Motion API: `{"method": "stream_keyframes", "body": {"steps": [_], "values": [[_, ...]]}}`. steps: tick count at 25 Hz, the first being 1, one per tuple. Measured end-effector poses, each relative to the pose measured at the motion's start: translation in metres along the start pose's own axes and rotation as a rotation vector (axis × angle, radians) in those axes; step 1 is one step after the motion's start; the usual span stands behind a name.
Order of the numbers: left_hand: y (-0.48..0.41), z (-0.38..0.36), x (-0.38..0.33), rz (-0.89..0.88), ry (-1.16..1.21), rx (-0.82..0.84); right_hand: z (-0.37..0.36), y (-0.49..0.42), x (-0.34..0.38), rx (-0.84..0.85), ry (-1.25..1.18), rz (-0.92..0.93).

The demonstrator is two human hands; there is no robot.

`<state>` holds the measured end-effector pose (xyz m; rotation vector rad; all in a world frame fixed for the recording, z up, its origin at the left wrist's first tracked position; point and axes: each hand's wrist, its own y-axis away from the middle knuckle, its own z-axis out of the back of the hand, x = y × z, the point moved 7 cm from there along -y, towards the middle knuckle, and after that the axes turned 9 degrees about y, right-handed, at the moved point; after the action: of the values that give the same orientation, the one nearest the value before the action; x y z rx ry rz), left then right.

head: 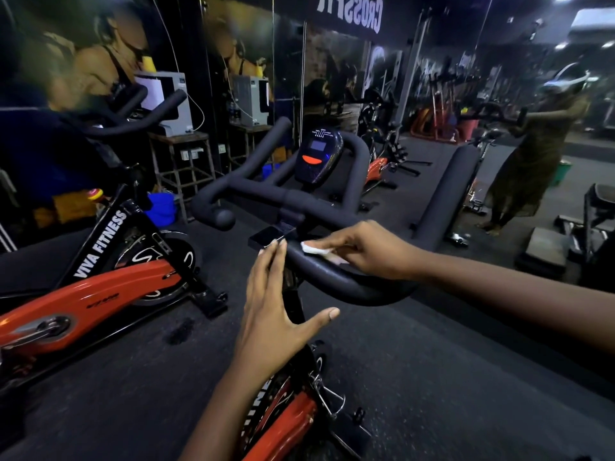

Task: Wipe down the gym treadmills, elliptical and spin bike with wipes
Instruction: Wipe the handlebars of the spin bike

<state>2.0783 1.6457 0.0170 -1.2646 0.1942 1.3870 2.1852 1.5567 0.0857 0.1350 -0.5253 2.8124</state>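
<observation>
The right hand point(369, 251) presses a white wipe point(314, 248) onto the near curved handlebar point(332, 277) of the spin bike point(286, 424), its fingers curled over the wipe. The left hand point(276, 311) is just beside it, fingers straight and together and thumb spread wide, with its fingertips at a small black plate point(266, 237). A console point(317, 158) stands between the far grips. A second orange bike point(100, 287) is parked on the left, on the dark floor point(432, 377). Behind, a mirror point(432, 78) lines the wall.

Two spin bikes point(100, 294) point(332, 279), two hands point(276, 314) point(369, 254), one wipe point(312, 248), one console point(319, 158)
</observation>
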Motion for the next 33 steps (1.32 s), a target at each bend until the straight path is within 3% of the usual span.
{"method": "stream_keyframes", "body": {"steps": [4, 8, 17, 24, 26, 28, 30, 33], "values": [[-0.015, -0.012, -0.023, -0.230, -0.168, 0.033, 0.007, 0.041, 0.002, 0.057, 0.070, 0.152], [-0.031, -0.029, -0.023, -0.339, -0.314, 0.116, 0.028, 0.074, -0.002, 0.120, 0.199, 0.268], [-0.031, -0.035, -0.014, -0.366, -0.426, 0.121, 0.003, 0.090, 0.010, -0.019, 0.291, 0.255], [-0.036, -0.033, -0.027, -0.356, -0.419, 0.142, 0.027, 0.131, -0.026, 0.023, 0.460, 0.276], [-0.050, -0.041, -0.044, -0.367, -0.373, 0.185, 0.038, 0.135, -0.048, -0.031, 0.503, 0.202], [-0.064, -0.060, -0.057, -0.365, -0.382, 0.285, 0.062, 0.131, -0.079, -0.205, 0.566, 0.019], [-0.070, -0.080, -0.060, -0.368, -0.493, 0.383, 0.077, 0.126, -0.100, -0.387, 0.620, -0.203], [-0.071, -0.094, -0.051, -0.350, -0.608, 0.414, 0.057, 0.123, -0.102, -0.493, 0.602, -0.413]]}}
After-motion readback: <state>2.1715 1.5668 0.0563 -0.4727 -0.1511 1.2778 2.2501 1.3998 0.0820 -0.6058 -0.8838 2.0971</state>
